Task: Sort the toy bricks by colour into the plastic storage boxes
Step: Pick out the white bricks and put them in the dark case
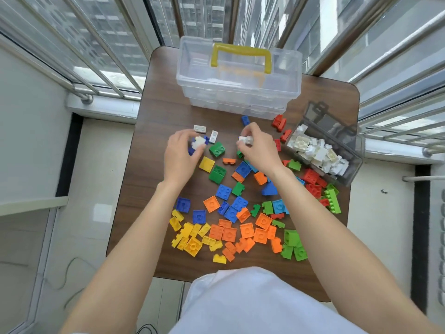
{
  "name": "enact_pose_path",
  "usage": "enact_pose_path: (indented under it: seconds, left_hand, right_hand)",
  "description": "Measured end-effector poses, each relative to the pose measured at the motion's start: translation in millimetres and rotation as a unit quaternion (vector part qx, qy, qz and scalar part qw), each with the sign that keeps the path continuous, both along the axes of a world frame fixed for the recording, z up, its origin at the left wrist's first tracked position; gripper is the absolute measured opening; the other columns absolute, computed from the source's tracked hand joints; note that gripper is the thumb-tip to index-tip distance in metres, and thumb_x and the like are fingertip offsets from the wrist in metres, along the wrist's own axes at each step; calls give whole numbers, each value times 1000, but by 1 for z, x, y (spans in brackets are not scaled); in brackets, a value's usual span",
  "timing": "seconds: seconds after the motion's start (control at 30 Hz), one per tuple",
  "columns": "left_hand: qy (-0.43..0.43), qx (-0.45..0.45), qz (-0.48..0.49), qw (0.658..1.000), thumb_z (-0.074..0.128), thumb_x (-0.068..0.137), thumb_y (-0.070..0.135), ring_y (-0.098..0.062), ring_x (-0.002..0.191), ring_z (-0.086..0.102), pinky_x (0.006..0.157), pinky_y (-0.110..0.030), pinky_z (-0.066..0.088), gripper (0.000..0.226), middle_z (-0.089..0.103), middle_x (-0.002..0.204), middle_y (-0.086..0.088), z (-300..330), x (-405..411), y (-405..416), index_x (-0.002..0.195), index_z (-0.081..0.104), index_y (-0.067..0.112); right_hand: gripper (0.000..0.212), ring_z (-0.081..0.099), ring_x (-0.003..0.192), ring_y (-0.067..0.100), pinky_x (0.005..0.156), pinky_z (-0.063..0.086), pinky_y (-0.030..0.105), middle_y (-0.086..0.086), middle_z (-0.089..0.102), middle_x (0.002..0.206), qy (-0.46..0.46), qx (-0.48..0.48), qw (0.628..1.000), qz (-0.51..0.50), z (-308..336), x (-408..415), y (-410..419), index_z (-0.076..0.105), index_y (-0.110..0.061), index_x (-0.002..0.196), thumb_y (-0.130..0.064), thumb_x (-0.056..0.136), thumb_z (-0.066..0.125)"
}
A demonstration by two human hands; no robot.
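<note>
Loose toy bricks in several colours cover the brown table (144,189): yellow ones (190,237) at the front left, orange ones (240,232) in the middle, green ones (293,244) at the front right. My left hand (179,155) grips a white brick (199,142) above some blue bricks. My right hand (257,148) pinches another white brick (245,140). Two flat white bricks (199,128) lie just beyond my left hand. A grey open box (346,150) at the right holds many white bricks.
A stack of clear storage boxes (238,78) with a yellow handle (240,57) stands at the table's far edge. Red bricks (279,122) lie between it and the grey box. Window rails surround the table on three sides. My white-clothed lap is at the front edge.
</note>
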State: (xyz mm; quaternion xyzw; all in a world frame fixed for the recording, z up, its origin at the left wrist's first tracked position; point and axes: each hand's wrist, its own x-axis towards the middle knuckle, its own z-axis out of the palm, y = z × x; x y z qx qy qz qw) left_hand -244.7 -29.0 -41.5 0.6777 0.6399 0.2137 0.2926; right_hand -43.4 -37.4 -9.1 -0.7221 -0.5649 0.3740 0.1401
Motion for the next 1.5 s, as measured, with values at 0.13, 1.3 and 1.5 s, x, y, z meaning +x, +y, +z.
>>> enact_pose_path:
  seconds: [0.13,1.3,1.5]
  left_hand:
    - [-5,-81,116,990,62,89,32,-18,102,55,84,-26,40,28,60,112,-2,-10,-28,17,110,59,13]
    - [43,-244,17,969,45,97,35,-24,93,63,81,-42,52,20,66,102,-4,-12,-36,-11,109,56,24]
    - [75,-177,-1,981,44,98,33,-21,98,59,79,-35,47,21,61,113,0,-4,-17,-33,112,55,22]
  right_hand:
    - [22,53,102,26,79,38,34,10,56,110,-41,28,995,83,-3,-27,28,60,-16,113,-16,93,49]
    - [17,51,95,36,62,37,37,16,45,116,-220,43,937,270,-46,-87,40,52,-6,108,-4,92,50]
    - [17,54,92,31,73,42,36,13,49,111,-121,52,976,172,-25,-51,-5,57,-7,108,-15,92,54]
